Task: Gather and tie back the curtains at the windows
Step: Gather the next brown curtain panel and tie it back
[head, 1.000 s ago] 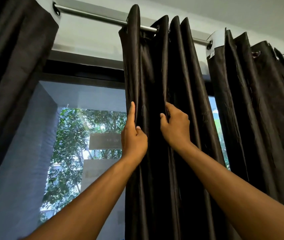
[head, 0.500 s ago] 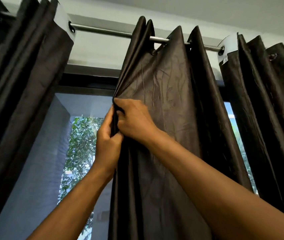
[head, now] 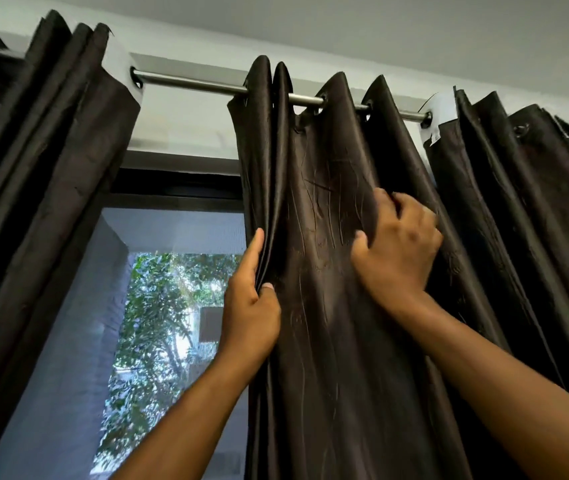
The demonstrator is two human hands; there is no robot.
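Across the window [head: 172, 306], a bare stretch of glass shows between two dark panels, with a steel rod [head: 189, 79] running exposed above it. At far left a bunched curtain [head: 40, 168] hangs clear of the hands; at right another gathered curtain [head: 525, 202] crowds close to the middle curtain [head: 328, 341], which hangs from the rod by its eyelets, partly spread. The left hand [head: 252, 310] pinches the middle curtain's left edge folds between thumb and fingers. The right hand [head: 397, 244], somewhat blurred, appears to clutch a fold farther right, fingers curled into the cloth.
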